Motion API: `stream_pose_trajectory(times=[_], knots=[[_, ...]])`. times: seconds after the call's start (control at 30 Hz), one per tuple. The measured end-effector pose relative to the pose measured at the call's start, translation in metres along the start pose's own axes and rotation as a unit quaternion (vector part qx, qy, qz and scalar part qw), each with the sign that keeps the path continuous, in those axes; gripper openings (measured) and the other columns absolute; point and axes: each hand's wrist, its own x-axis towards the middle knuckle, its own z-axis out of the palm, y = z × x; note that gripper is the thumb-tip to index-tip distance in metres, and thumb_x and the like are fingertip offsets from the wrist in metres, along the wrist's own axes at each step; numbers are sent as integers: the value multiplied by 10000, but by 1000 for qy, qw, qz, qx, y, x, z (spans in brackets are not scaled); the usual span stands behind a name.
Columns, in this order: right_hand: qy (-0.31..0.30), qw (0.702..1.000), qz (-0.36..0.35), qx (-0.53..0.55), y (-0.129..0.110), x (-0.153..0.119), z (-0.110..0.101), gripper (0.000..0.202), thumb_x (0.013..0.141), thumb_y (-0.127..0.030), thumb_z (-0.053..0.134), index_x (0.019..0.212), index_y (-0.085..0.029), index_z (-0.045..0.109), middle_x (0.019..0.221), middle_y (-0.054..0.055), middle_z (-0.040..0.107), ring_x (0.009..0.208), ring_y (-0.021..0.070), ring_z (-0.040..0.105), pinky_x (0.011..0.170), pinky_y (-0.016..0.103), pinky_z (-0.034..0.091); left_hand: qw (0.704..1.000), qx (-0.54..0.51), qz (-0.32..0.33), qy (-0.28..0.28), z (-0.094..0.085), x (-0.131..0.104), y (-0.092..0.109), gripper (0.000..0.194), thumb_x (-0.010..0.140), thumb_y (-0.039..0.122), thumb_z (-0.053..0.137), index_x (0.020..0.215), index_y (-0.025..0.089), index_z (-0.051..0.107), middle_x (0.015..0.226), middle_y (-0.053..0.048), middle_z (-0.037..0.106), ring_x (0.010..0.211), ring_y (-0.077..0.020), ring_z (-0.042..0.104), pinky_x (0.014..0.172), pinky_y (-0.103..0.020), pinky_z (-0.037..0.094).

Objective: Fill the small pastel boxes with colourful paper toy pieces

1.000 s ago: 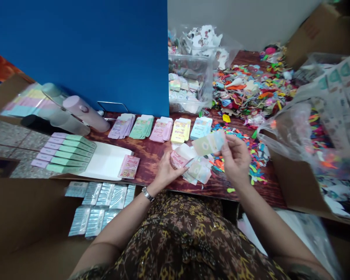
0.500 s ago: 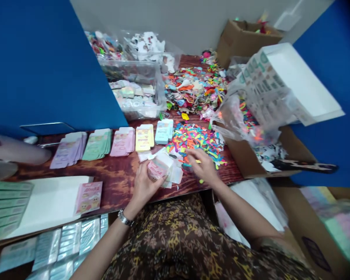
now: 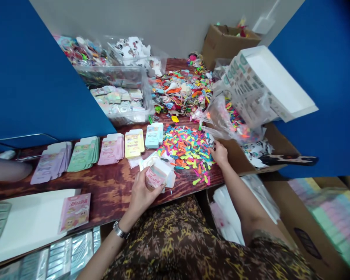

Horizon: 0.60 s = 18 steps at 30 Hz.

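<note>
Left hand (image 3: 140, 192) around pink box (image 3: 155, 178), right hand (image 3: 220, 152) on coloured pieces (image 3: 189, 146)

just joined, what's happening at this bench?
A person sits at a dark wooden table. The left hand grips a small pink printed carton over a few loose pastel cards. The right hand reaches into the heap of small multicoloured plastic pieces at its right edge. Behind lies a row of flat pastel carton stacks: purple, green, pink, yellow, blue.

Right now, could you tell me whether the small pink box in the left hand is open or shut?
Open: the small pink box has its white top flaps standing up.
</note>
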Motion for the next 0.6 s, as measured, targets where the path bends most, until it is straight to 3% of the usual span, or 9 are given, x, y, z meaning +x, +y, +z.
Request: stream_pose_trajectory(times=[0.2, 0.33, 0.47, 0.6], knots=[[26, 1000, 0, 11, -5, -13, -16, 363, 922, -358, 504, 1195, -155, 631, 1021, 145, 706, 930, 268, 656, 804, 349, 464, 1000, -4, -7, -9, -2, -1, -1, 719, 703, 438, 772, 1313, 192, 481, 1186, -114, 612, 1090, -300, 610, 927, -452, 522], [5, 994, -90, 69, -29, -16, -28, 386, 948, -431, 438, 1162, -191, 653, 926, 61, 717, 852, 200, 665, 775, 283, 469, 1000, 5, 2, -13, 1, 1, 0, 708, 715, 453, 770, 1308, 200, 478, 1190, -114, 604, 1084, -294, 608, 925, -442, 519], [-53, 981, -165, 83, -61, -12, -13, 374, 893, -383, 535, 1199, -198, 645, 784, 15, 703, 745, 183, 643, 712, 266, 453, 999, 21, 39, -22, 7, 4, 7, 703, 729, 416, 759, 1325, 196, 459, 1172, -118, 602, 1103, -299, 601, 928, -438, 517], [-55, 980, -182, 51, -77, -10, -2, 230, 883, -297, 530, 987, -188, 704, 852, 77, 691, 821, 213, 621, 734, 285, 427, 998, 28, 58, -27, 9, 3, 10, 698, 733, 377, 750, 1332, 188, 444, 1177, -123, 594, 1097, -296, 599, 925, -436, 517]])
